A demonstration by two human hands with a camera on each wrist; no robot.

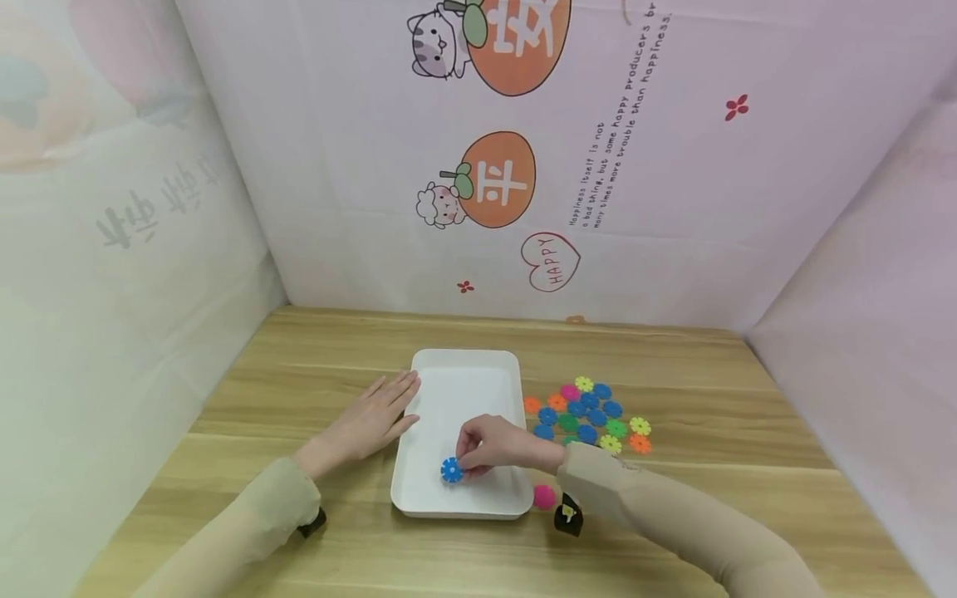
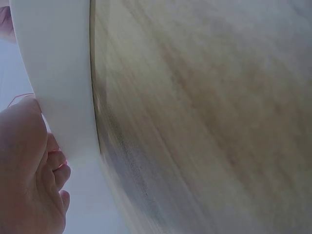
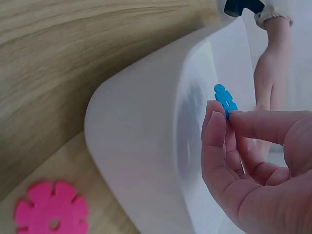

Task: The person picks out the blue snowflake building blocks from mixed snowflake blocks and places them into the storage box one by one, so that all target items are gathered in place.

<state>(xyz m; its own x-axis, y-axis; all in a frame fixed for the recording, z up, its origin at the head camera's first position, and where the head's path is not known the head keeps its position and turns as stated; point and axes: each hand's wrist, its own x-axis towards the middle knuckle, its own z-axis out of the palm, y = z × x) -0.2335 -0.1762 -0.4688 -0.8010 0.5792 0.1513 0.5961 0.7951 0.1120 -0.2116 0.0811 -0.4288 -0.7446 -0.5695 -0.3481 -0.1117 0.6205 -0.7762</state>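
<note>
Between thumb and fingertips my right hand (image 1: 489, 442) pinches a blue notched disc (image 1: 451, 470), a snowflake-shaped building piece, over the near part of the white tray (image 1: 463, 503). The right wrist view shows this blue disc (image 3: 224, 99) nearly edge-on, above the tray's rim. My left hand (image 1: 371, 415) rests with extended fingers on the tray's left rim. In the left wrist view, the left hand (image 2: 29, 165) touches the outer side of the tray (image 2: 58, 73). No other disc shows inside the tray.
Right of the tray, notched discs in blue, green, yellow, orange and pink lie scattered, including a blue disc (image 1: 586, 434) and an orange disc (image 1: 640, 443). A pink disc (image 1: 544, 497) lies by the tray's near right corner. A printed cloth wall (image 1: 359, 208) stands behind the wooden table (image 1: 359, 548).
</note>
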